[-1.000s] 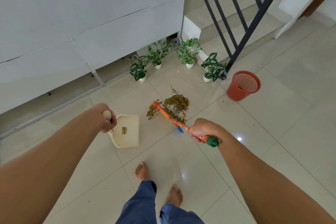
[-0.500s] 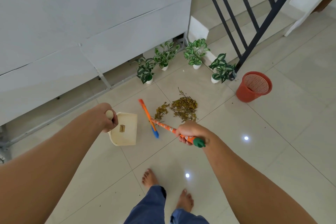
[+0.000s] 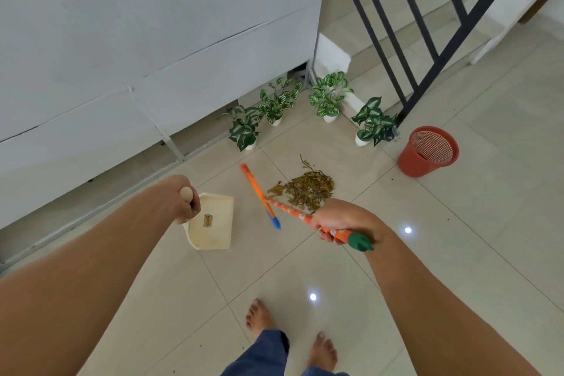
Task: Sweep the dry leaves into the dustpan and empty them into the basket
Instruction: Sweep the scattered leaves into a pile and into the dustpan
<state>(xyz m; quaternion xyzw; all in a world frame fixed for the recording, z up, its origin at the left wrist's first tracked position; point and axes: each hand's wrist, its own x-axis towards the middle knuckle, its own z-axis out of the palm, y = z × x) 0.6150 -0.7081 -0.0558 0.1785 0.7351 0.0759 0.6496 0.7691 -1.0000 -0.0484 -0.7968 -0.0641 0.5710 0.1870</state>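
A pile of dry brown leaves (image 3: 305, 189) lies on the tiled floor in the middle. My right hand (image 3: 341, 221) grips the orange patterned handle of a broom (image 3: 259, 195); its orange and blue head sits on the floor just left of the leaves. My left hand (image 3: 180, 200) holds the wooden handle of a cream dustpan (image 3: 213, 223), which rests on the floor left of the broom head. The dustpan holds no leaves. An orange mesh basket (image 3: 428, 151) stands to the right of the pile.
Several small potted plants (image 3: 328, 98) line the floor behind the leaves, along a white wall (image 3: 152, 40). A black stair railing (image 3: 406, 40) rises at the upper right beside steps. My bare feet (image 3: 259, 317) are at the bottom.
The broom head has swung from over the leaf pile to its left side, between the leaves and the dustpan. My right hand came slightly left; the dustpan stayed in place.
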